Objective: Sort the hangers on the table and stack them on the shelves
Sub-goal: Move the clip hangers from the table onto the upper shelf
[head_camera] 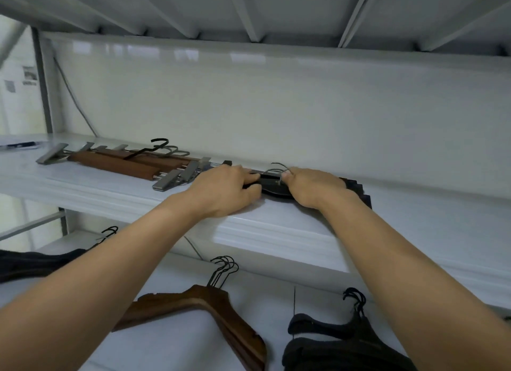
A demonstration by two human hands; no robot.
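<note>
Both my hands reach onto the upper white shelf (pixel 276 229), onto a stack of black hangers (pixel 273 188) lying flat with thin metal hooks pointing toward the back wall. My left hand (pixel 224 193) grips the stack's left end, fingers curled over it. My right hand (pixel 309 187) holds the stack's right part, thumb near the hooks; dark hanger ends (pixel 359 189) stick out beyond it. To the left on the same shelf lies a pile of brown wooden clip hangers (pixel 124 164) with grey metal clips.
On the lower shelf lie brown wooden suit hangers (pixel 210 315) with black hooks, a pile of black hangers (pixel 337 345) at right and dark hangers (pixel 33 263) at far left. A shelf's underside with ribs is overhead. A pen and papers (pixel 19 145) lie at the upper shelf's far left.
</note>
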